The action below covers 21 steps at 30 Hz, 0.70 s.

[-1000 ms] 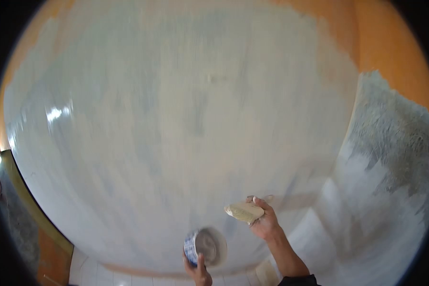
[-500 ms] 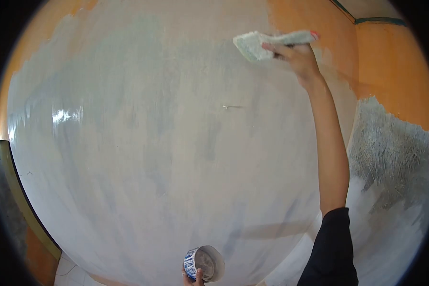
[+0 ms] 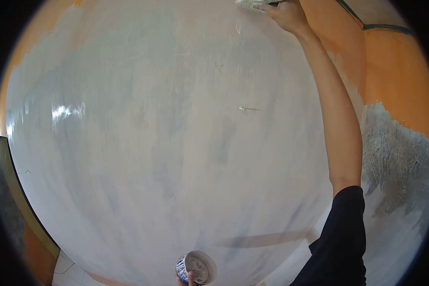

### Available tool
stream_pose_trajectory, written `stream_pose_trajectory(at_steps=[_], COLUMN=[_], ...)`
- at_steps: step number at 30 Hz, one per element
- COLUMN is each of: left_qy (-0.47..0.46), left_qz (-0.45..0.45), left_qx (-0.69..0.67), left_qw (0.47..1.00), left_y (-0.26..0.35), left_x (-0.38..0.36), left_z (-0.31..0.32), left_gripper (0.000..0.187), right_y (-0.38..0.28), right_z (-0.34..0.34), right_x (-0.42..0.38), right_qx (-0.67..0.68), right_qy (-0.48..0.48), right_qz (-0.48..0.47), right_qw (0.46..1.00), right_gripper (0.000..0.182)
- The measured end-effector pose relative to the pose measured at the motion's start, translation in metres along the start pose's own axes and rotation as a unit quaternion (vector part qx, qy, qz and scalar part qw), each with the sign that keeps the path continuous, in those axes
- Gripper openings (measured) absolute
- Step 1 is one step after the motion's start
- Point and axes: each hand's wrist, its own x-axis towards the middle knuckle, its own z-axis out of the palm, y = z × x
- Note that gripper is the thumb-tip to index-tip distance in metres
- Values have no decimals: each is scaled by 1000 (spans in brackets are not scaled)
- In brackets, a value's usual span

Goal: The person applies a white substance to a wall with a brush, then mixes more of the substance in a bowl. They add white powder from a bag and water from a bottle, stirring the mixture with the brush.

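High on the wall, my right hand (image 3: 287, 15) grips a wide paintbrush (image 3: 253, 5) caked with pale paint; the top of the frame cuts off part of it. The bristles seem to be at the wall surface. At the bottom, my left hand (image 3: 188, 279) holds a round blue-and-white tub (image 3: 181, 268), tilted so its inside shows, with whitish paint in it. Only some left fingers are visible. Before me is a wall (image 3: 176, 143) streaked with whitish-grey paint, shiny at the left. A fresh wet mark lies just below the brush.
A nail (image 3: 245, 109) sticks out of the wall. Orange paint (image 3: 395, 76) shows on the adjoining right wall above a rough grey patch (image 3: 395, 152). A door or window frame (image 3: 26, 200) stands at the left, with white floor tiles (image 3: 69, 272) at the lower left.
My right hand has moved up the wall with the paintbrush, toward the frame's top edge. The tub in my left hand sits slightly lower and further left in view.
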Motion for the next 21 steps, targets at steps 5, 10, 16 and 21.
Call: stream_pose_trajectory(at_steps=[5,10,16,21], left_qy=[-29,-8,-6,5], left_qz=[58,17,-3,45], left_qx=[9,11,5,-15], left_qw=[998,1000,1000,999], left_y=[-18,16,-7,-21], left_x=[9,-7,-8,-1], left_z=[-23,-14,-27,-33], left_gripper=[44,45,50,48], right_y=[-71,-123,-73,4], right_z=[24,13,-17,-5], right_x=[-77,-155,-93,10], right_qx=[-107,-29,103,-46], right_qy=[-150,-72,-236,-18], right_qz=[141,-30,212,231], right_qw=[973,997,943,972], right_gripper=[39,40,33,13])
